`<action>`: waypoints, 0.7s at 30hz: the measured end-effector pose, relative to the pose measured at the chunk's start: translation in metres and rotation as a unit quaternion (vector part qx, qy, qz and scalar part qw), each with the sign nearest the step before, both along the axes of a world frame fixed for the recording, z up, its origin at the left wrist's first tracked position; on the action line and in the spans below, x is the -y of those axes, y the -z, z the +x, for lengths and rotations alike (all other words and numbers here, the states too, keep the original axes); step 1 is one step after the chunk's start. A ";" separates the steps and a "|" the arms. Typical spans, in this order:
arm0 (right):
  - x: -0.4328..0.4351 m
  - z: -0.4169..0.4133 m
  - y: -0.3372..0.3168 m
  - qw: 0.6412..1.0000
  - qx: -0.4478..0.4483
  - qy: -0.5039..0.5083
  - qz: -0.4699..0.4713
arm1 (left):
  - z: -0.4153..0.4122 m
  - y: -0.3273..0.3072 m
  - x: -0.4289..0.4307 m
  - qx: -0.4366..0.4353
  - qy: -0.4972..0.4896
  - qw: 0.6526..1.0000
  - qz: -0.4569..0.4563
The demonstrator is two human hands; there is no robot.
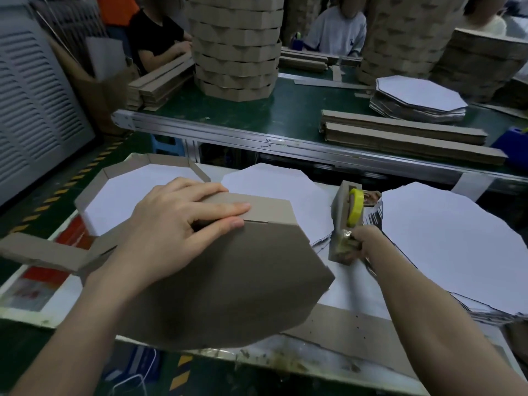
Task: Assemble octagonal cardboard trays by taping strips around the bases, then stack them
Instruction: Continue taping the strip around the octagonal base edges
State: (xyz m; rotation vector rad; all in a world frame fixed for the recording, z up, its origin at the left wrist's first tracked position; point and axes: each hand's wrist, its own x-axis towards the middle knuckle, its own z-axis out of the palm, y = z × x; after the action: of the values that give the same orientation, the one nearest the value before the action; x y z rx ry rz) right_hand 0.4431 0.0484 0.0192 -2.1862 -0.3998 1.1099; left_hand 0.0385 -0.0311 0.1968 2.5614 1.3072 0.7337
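My left hand (177, 227) lies flat, fingers straight, pressing the strip (265, 210) onto the upturned tray (228, 287) directly before me; my right hand (364, 244) grips the tape dispenser (345, 212) just beside it

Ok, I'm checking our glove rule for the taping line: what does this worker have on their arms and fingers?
Nothing that shows. The left arm and right arm are bare to the frame's edge, with no sleeves in view. There are no gloves, watch, bracelet or wristband. The left fingers carry no rings; the right ones are mostly hidden.
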 end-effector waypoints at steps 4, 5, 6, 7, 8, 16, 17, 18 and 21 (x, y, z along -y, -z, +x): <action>-0.004 0.002 0.003 0.984 -0.090 0.120 0.095 | 0.004 0.000 0.000 -0.008 -0.012 1.000 0.000; -0.002 -0.001 0.002 0.975 -0.098 0.156 0.125 | 0.005 -0.001 0.000 -0.009 -0.013 1.000 0.001; 0.002 -0.004 0.001 0.965 -0.103 0.186 0.152 | 0.006 -0.001 0.000 -0.009 -0.013 1.000 0.002; 0.006 -0.008 0.000 0.955 -0.110 0.210 0.176 | 0.006 -0.001 0.000 -0.008 -0.013 1.000 0.004; 0.011 -0.011 -0.001 0.946 -0.119 0.226 0.199 | 0.006 0.000 0.000 -0.008 -0.013 1.000 0.005; 0.064 -0.021 0.034 0.938 -0.107 0.136 0.301 | 0.004 0.002 -0.003 -0.007 -0.023 1.000 0.006; 0.069 -0.021 0.040 0.942 -0.073 0.122 0.305 | 0.003 0.003 -0.003 -0.007 -0.023 1.000 0.005; 0.073 -0.021 0.044 0.946 -0.024 0.111 0.305 | 0.003 0.003 -0.002 -0.006 -0.024 1.000 0.004; 0.075 -0.020 0.049 0.942 0.070 0.104 0.312 | 0.001 0.004 -0.001 0.002 -0.026 1.000 0.002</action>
State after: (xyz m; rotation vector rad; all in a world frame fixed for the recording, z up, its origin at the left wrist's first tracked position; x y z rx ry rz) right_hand 0.4226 -0.0271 -0.0301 -1.6930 -0.4895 0.6002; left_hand 0.0395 -0.0301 0.1932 2.5362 1.3772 0.7503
